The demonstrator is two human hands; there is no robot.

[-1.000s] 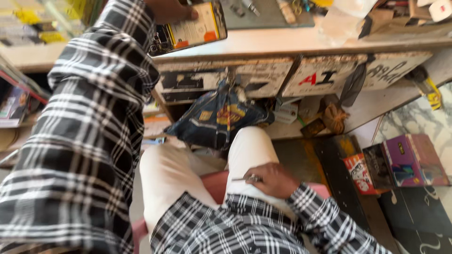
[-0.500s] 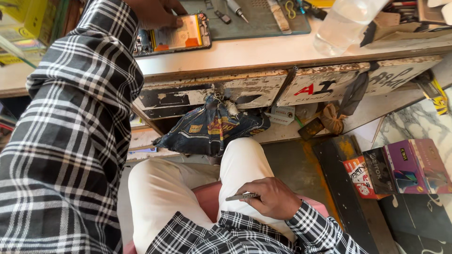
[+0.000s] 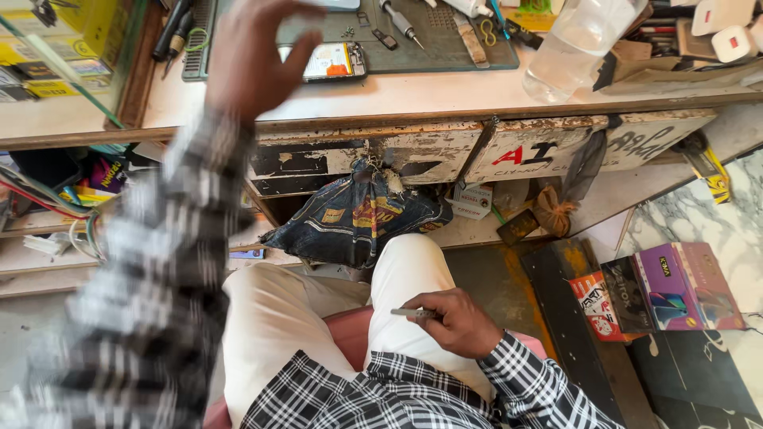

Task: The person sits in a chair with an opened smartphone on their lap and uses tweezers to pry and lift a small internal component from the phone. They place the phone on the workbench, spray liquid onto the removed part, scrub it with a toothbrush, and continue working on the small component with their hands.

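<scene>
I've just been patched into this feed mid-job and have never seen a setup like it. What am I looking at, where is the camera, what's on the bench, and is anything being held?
There is no machine here: a person in a checked shirt works with two bare hands, and the single picture comes from a camera worn on their head, looking down over their lap and a workbench.

The left hand is raised over the bench, fingers spread and blurred, holding nothing; it is nearest an opened phone lying on a grey work mat. The right hand rests on the thigh and grips a thin metal tool, whose kind I cannot tell.

Also on the bench: a screwdriver on the mat and a clear plastic bottle on its side. Below the bench edge hangs a dark patterned cloth bag, and boxes sit on the floor to the right.
</scene>
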